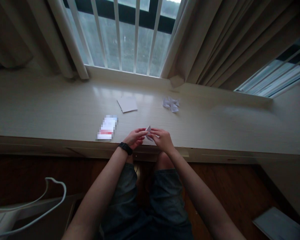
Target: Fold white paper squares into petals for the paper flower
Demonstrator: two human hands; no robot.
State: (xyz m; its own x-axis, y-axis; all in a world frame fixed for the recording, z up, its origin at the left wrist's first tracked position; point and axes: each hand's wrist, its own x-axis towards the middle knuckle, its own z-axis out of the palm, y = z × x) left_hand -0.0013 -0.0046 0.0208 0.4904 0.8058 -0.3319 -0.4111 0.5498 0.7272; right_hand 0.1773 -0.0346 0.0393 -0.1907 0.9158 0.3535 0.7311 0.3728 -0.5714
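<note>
A small piece of folded white paper (148,130) is pinched between my two hands, just above the front edge of the pale counter. My left hand (136,137), with a black band on its wrist, grips the paper's left side. On the other side, the fingers of my right hand (162,138) close on it. Beyond my hands, a stack of square white paper sheets (127,104) lies flat. Several folded paper pieces (171,104) sit in a cluster to its right. How the held paper is folded is too small to make out.
A phone-like lit object (107,127), blurred into pixels, lies left of my hands on the counter (227,126). Curtains (202,40) flank a barred window (125,40) behind. A white cable (65,190) loops at lower left, and a flat grey object (280,221) rests at lower right.
</note>
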